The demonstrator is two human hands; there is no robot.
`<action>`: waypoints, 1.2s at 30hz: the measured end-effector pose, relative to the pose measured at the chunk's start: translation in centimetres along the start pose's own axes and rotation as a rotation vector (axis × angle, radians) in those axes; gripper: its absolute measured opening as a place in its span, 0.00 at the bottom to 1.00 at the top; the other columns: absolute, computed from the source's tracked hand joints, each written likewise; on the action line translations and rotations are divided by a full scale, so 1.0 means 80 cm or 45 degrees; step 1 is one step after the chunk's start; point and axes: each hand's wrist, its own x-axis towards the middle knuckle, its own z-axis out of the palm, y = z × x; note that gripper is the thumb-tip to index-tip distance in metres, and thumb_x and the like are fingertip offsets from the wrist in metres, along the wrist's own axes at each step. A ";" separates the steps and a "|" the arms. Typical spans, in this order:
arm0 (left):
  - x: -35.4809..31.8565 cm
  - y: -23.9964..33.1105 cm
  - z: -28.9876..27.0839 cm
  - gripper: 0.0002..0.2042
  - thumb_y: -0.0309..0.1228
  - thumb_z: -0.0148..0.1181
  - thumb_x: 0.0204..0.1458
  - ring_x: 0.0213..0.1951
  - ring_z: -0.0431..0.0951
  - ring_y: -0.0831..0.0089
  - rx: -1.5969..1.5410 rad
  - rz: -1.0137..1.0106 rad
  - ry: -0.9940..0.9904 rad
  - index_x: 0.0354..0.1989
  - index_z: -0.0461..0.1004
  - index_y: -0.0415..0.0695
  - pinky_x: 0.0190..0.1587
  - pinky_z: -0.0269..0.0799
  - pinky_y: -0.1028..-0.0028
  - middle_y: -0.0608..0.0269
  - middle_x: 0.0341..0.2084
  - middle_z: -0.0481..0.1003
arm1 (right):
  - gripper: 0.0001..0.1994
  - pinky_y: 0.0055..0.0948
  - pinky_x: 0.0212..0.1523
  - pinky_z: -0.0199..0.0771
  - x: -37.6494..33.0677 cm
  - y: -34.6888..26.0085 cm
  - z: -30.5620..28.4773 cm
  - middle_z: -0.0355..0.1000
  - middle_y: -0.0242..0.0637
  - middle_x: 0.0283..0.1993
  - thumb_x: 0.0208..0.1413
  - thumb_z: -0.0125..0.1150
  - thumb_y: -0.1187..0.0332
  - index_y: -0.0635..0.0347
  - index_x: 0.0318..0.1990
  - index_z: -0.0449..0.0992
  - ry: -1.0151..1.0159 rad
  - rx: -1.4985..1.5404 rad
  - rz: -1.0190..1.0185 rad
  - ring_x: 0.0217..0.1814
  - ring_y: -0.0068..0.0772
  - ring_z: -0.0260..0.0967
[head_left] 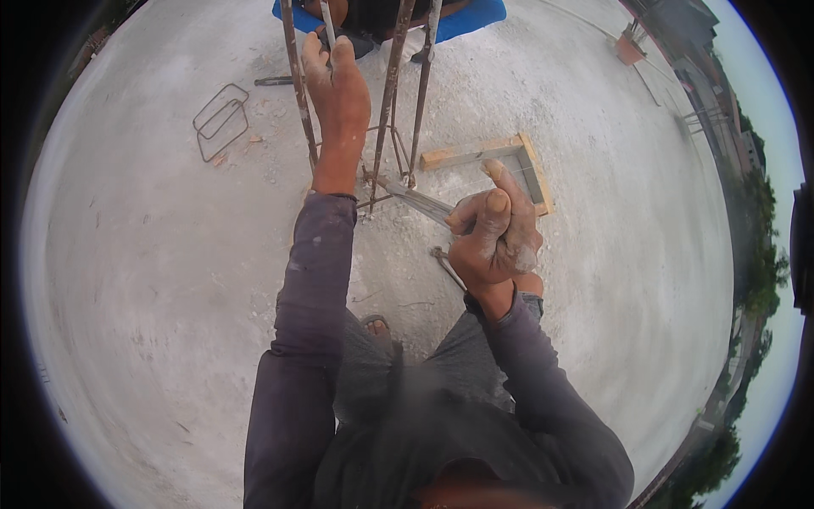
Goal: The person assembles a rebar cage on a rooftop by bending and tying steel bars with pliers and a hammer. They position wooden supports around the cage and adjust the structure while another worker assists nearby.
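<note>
My left hand (341, 97) is closed around a light-coloured upright bar (329, 21) of a rusty rebar cage (392, 81). The cage's upright bars rise from the concrete in front of me, with bent ties joining them low down. My right hand (500, 225) is closed, thumb and index finger raised, at the near end of a bundle of thin grey wires (417, 200). The bundle slants from the foot of the cage to this hand. How far the wires run inside the palm is hidden by my fingers.
A wooden frame (530, 165) lies right of the cage, bent wire stirrups (222, 119) to its left. A metal tool (447, 267) rests near my right hand. Beyond the cage is another person in blue (471, 19). A reddish pot (630, 48) stands far right.
</note>
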 end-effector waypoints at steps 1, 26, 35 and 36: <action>0.028 -0.015 0.017 0.31 0.46 0.44 0.65 0.67 0.63 0.57 0.128 0.064 0.133 0.65 0.63 0.30 0.68 0.57 0.62 0.41 0.64 0.65 | 0.17 0.24 0.22 0.69 -0.001 -0.001 -0.002 0.73 0.31 0.18 0.72 0.46 0.66 0.71 0.56 0.74 0.007 0.023 0.000 0.18 0.24 0.70; 0.074 -0.090 -0.002 0.25 0.56 0.42 0.68 0.35 0.68 0.76 -0.096 -0.031 -0.429 0.35 0.72 0.46 0.44 0.62 0.71 0.69 0.28 0.69 | 0.20 0.16 0.16 0.58 0.080 0.013 0.086 0.68 0.29 0.13 0.75 0.39 0.61 0.72 0.52 0.72 0.233 0.306 -0.326 0.12 0.13 0.61; 0.052 -0.079 -0.007 0.18 0.46 0.52 0.64 0.30 0.64 0.75 -0.224 -0.091 -0.494 0.29 0.69 0.45 0.39 0.60 0.72 0.70 0.23 0.65 | 0.30 0.17 0.14 0.57 0.087 0.024 0.092 0.68 0.32 0.13 0.76 0.30 0.51 0.69 0.44 0.75 0.173 0.447 -0.324 0.12 0.15 0.61; 0.051 -0.079 -0.007 0.17 0.44 0.53 0.63 0.30 0.65 0.75 -0.207 -0.099 -0.465 0.30 0.69 0.44 0.39 0.61 0.71 0.69 0.23 0.66 | 0.31 0.17 0.14 0.57 0.088 0.025 0.094 0.68 0.32 0.13 0.76 0.30 0.50 0.69 0.44 0.75 0.161 0.445 -0.326 0.12 0.15 0.61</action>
